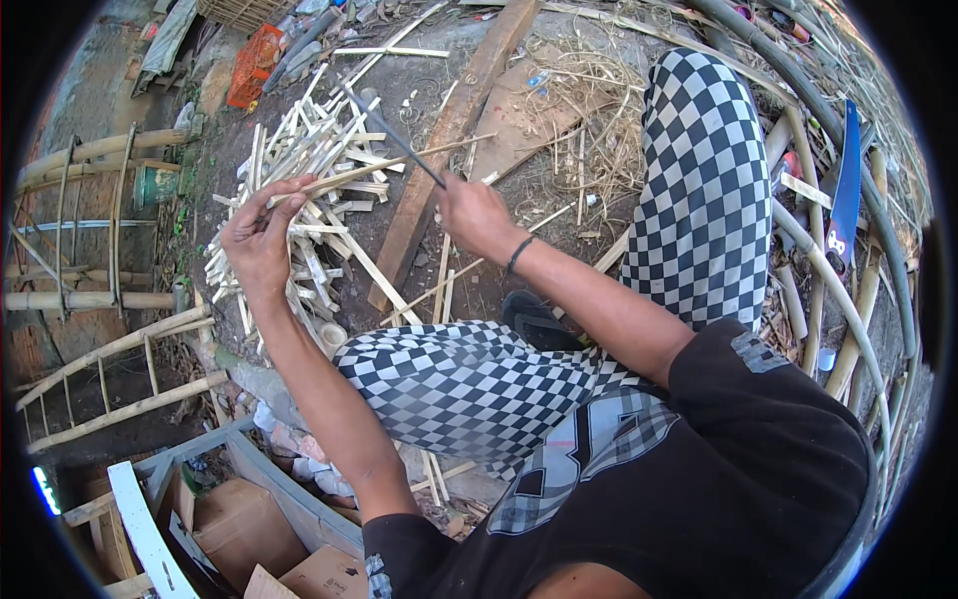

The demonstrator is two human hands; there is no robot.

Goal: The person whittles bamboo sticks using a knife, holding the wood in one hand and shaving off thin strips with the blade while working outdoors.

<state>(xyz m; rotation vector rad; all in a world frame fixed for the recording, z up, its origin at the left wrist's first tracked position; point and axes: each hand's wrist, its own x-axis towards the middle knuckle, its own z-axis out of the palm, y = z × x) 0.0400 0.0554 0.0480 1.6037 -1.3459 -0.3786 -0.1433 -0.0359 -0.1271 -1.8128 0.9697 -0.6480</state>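
My left hand [261,235] is closed, pinching one end of a thin bamboo strip [364,172] between thumb and fingers. The strip slants up to the right. My right hand [474,215] is wrapped round the end of a long, narrow, dark knife [384,122], and its handle is hidden in the fist. The blade points up and to the left, crossing the strip close to the right hand; whether they touch I cannot tell. Below and beyond my left hand lies a heap of pale split bamboo pieces [317,150].
A wooden beam [439,150] lies between my hands and a flat brown board [519,115]. Curled shavings [604,95] are piled by my checkered right leg [699,190]. A blue-bladed saw [846,190] rests among poles at right. Cardboard boxes [244,524] are at lower left, an orange crate [254,65] at upper left.
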